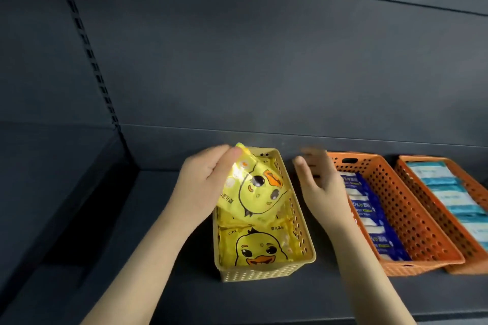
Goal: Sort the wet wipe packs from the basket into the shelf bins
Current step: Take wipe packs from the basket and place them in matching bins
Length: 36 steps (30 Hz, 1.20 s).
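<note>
My left hand pinches a yellow duck wet wipe pack by its top corner and holds it tilted over the far end of the yellow bin. More duck packs lie flat inside that bin. My right hand hovers with straight fingers, holding nothing, between the yellow bin and the first orange bin. Dark blue wipe packs line the left side of that orange bin.
A second orange bin at the far right holds light blue and white packs. All three bins stand on a dark shelf board with a dark back panel. A slotted upright runs down the left. The basket is out of view.
</note>
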Each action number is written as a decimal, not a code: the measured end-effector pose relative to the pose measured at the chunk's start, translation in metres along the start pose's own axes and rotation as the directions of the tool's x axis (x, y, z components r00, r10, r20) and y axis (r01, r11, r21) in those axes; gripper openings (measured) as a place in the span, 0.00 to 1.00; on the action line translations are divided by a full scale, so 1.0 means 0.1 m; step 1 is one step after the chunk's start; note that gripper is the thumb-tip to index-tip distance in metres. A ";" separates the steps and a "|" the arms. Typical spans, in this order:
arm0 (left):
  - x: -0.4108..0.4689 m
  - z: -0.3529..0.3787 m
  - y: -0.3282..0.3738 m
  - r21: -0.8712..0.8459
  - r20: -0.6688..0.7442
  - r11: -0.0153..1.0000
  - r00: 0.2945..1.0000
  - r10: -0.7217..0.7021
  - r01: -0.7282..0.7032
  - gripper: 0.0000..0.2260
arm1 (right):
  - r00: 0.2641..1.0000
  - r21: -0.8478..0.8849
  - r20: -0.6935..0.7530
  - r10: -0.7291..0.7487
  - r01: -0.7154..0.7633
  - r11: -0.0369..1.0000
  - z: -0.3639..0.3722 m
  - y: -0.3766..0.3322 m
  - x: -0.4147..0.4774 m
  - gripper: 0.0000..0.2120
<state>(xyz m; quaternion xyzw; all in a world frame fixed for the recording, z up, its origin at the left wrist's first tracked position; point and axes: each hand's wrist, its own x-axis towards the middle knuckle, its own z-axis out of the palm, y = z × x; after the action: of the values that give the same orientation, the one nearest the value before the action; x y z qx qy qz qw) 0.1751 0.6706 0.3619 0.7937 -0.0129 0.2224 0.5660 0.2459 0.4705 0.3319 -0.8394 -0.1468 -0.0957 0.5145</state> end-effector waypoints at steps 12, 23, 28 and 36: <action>0.33 0.00 -0.23 -0.315 0.185 0.851 0.906 -0.380 0.421 0.34 | 0.950 0.640 0.248 0.190 -0.308 0.704 0.13 -0.31 0.00 0.17; 0.22 0.21 -0.51 -0.568 -0.113 0.716 0.824 -0.555 0.404 0.24 | 0.895 0.722 0.254 0.367 -0.428 0.544 0.28 -0.12 -0.07 0.25; 0.29 0.21 -0.57 -0.456 -0.133 0.782 0.836 -0.532 0.425 0.31 | 0.908 0.458 0.093 0.409 -0.403 0.792 0.23 -0.10 0.04 0.09; 0.13 0.21 -0.62 0.229 -0.359 0.965 0.932 -0.038 0.128 0.16 | 0.970 0.037 -0.202 0.132 -0.128 0.991 0.24 0.08 -0.04 0.21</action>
<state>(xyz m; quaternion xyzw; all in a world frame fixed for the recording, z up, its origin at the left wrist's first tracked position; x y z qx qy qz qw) 0.2106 0.6766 0.3057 0.8056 0.1504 0.3362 0.4641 0.2451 0.4880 0.3130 -0.8269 -0.0390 -0.1458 0.5418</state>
